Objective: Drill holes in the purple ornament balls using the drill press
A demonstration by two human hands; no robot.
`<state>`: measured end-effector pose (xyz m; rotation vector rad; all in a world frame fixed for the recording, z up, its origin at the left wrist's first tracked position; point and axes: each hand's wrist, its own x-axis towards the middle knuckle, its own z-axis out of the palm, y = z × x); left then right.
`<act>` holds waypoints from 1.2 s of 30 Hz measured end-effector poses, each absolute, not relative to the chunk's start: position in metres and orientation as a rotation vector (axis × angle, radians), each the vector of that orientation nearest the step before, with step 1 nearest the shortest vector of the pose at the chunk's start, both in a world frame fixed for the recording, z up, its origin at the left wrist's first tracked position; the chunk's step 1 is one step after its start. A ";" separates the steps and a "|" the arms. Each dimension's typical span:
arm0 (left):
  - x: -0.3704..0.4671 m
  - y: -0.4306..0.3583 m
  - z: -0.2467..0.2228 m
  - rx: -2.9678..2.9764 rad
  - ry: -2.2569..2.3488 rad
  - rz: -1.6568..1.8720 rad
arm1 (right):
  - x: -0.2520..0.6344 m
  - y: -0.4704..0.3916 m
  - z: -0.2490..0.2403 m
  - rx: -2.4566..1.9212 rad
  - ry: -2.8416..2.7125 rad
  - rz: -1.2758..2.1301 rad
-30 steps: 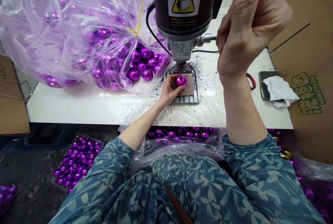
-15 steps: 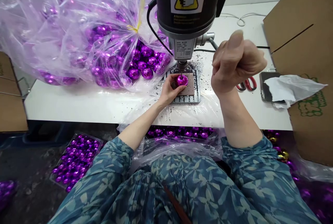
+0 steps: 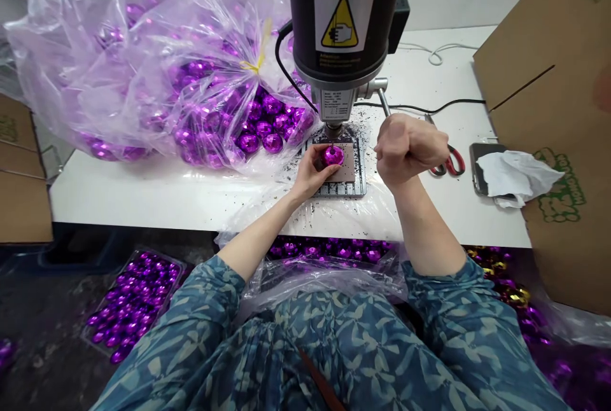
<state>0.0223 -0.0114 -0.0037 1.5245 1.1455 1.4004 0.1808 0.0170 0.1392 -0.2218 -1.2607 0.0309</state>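
Note:
A shiny purple faceted ball [image 3: 333,156] rests on a small brown board [image 3: 347,172] beneath the chuck of a black bench drill press [image 3: 348,16]. My left hand [image 3: 312,172] grips it from the left, thumb in front and fingers behind. My right hand [image 3: 405,147] is closed around the end of the drill's feed lever [image 3: 384,100], right of the machine. The board lies on the slotted metal base [image 3: 341,191], with dark shavings scattered about. Whether the drill bit touches the ball I cannot tell.
A tied clear bag [image 3: 200,112] of purple balls lies at the left. Red-handled scissors [image 3: 456,161], a phone [image 3: 478,172] under white tissue [image 3: 520,175] and a cardboard box [image 3: 539,93] stand right. Below the table sits a tray [image 3: 136,296] of purple balls.
My right hand has come down and a little left with the feed lever. My left hand still holds the ball on the board. The camera view has shifted slightly.

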 end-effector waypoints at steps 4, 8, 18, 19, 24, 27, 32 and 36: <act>0.028 -0.014 0.004 1.532 1.231 1.422 | 0.172 0.015 0.191 -0.315 -1.171 0.150; 0.024 -0.050 0.028 1.659 1.537 1.454 | 0.169 0.029 0.234 -0.405 -1.166 0.329; -0.050 -0.156 0.048 2.416 1.132 0.708 | 0.172 0.026 0.239 -0.352 -1.166 0.449; -0.059 -0.139 0.046 2.437 1.219 0.787 | 0.172 0.026 0.240 -0.359 -1.160 0.451; -0.098 -0.024 0.052 2.430 1.905 0.511 | 0.172 0.029 0.241 -0.396 -1.158 0.439; -0.110 0.019 0.058 2.373 1.944 0.239 | 0.171 0.030 0.241 -0.414 -1.163 0.431; -0.110 0.020 0.067 2.073 1.719 0.939 | 0.166 0.031 0.239 -0.387 -1.094 0.293; -0.077 -0.006 0.066 1.543 1.238 1.237 | 0.166 0.034 0.235 -0.377 -1.127 0.282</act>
